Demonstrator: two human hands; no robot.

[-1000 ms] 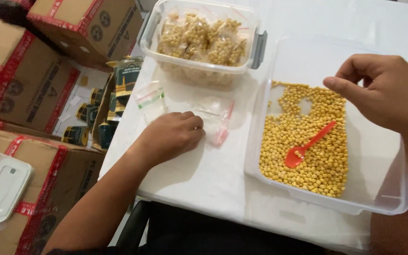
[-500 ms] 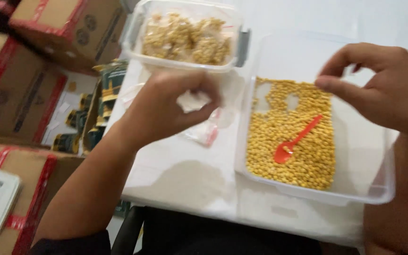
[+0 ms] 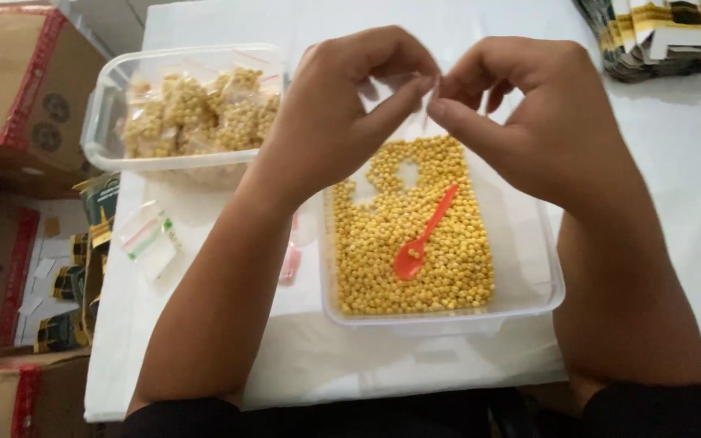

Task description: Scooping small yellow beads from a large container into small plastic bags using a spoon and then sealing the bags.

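Small clear plastic bag [image 3: 425, 96] — pinched between the fingertips of both hands, above the far end of the clear tray [image 3: 541, 280]. Left hand [image 3: 338, 113] and right hand [image 3: 529, 113]: each grip narrow, closed on the bag's edge. Tray holds yellow beads [image 3: 391, 243] and an orange spoon [image 3: 419, 239]. Beyond, left — a tub of filled bags [image 3: 196, 113] on the white surface [image 3: 675, 178].
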